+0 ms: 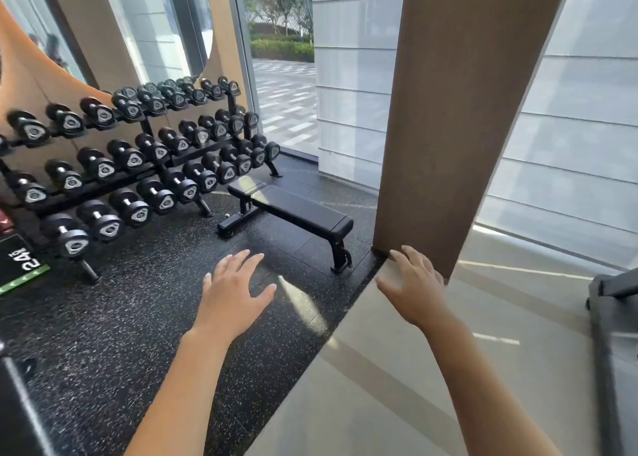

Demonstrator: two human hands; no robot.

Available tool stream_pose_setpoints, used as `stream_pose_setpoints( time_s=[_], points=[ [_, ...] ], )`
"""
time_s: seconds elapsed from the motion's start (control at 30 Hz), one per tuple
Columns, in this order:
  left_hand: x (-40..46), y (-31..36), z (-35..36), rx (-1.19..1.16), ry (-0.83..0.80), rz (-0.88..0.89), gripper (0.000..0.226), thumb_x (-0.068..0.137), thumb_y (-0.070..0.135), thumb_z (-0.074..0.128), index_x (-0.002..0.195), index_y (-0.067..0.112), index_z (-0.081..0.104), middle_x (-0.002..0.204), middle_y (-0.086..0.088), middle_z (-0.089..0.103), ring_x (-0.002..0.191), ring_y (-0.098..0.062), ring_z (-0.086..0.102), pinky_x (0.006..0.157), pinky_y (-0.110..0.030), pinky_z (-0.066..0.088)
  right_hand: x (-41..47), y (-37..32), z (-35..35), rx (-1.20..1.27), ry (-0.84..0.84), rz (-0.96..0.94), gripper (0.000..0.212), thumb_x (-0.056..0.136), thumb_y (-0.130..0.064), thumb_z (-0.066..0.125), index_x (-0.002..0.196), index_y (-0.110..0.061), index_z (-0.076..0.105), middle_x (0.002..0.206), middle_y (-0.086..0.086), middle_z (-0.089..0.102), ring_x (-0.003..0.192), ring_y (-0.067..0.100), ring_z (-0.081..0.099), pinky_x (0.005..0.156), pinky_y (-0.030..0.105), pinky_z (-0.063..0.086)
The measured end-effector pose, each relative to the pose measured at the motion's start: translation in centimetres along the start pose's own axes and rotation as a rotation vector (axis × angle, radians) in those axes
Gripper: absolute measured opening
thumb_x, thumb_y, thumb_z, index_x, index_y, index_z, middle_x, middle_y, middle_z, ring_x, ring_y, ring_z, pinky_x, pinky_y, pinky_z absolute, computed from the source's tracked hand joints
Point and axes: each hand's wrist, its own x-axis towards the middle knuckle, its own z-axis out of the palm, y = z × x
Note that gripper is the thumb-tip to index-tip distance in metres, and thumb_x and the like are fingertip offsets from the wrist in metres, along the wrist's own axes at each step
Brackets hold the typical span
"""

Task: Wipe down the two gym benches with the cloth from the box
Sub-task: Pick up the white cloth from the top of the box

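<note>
One black padded gym bench (297, 210) stands on the dark speckled rubber floor, between the dumbbell rack and a brown pillar. Both my arms reach forward, palms down, above the floor in front of that bench. My left hand (234, 290) is spread with straight fingers and holds nothing. My right hand (414, 286) is also spread and empty, hovering near the foot of the pillar. No cloth, no box and no second bench are in view.
A three-tier rack of black dumbbells (138, 152) lines the left wall under a round mirror. The brown pillar (448, 117) rises right of the bench. Pale tiled floor (414, 386) lies to the right, with a grey machine base (614, 317) at the right edge.
</note>
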Motion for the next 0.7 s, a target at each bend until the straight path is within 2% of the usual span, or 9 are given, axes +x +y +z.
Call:
stream_pose_setpoints(
  time_s=[0.3,0.7],
  points=[
    [-0.6,-5.5,-1.4,-0.005,0.067,-0.149,0.07,0.097,0.066,0.051,0.159,0.036,0.039,0.168,0.009,0.033,0.158,-0.019,0.023,0.125,-0.061,0.027,3.8,-6.7,3.0,0.03,-0.076,-0.169,0.073,0.097,-0.064,0.048,0.159,-0.027,0.035,0.168,-0.002,0.025,0.155,0.022,0.019,0.121,0.053,0.027],
    [1.3,-20.3,-4.5,-0.079,0.173,-0.293,0.065,0.097,0.058,0.059,0.157,0.036,0.044,0.167,0.009,0.036,0.157,-0.022,0.024,0.125,-0.06,0.025,9.1,-23.4,11.6,0.002,-0.151,-0.359,0.069,0.098,-0.063,0.047,0.157,-0.026,0.04,0.166,0.001,0.03,0.154,0.025,0.024,0.123,0.056,0.024]
  ],
)
